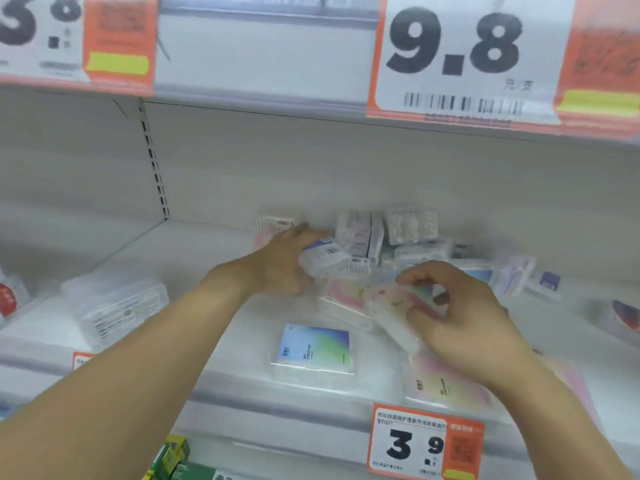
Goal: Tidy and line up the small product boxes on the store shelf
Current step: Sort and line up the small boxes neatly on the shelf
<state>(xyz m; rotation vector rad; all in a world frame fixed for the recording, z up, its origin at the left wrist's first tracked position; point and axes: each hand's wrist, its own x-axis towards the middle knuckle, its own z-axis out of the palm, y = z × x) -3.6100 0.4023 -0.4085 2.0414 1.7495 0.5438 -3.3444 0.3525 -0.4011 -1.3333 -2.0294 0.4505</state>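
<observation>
Small clear-wrapped product boxes lie jumbled on the white shelf (194,258). My left hand (280,265) grips a white box with a blue corner and barcode (322,259) at the pile's left side. My right hand (460,317) pinches a pastel pink box (391,310), tilted above another pink box (341,303). A blue-green box (313,351) lies flat near the front edge. A pink-yellow box (440,382) lies under my right wrist. Upright boxes (360,233) stand at the back. The image is blurred.
A clear pack (117,303) lies at the left. More boxes (519,275) sit at the right. The shelf above carries a 9.8 price tag (460,60). A 3.9 price tag (426,443) hangs on the front rail. Green boxes (176,459) show on the shelf below.
</observation>
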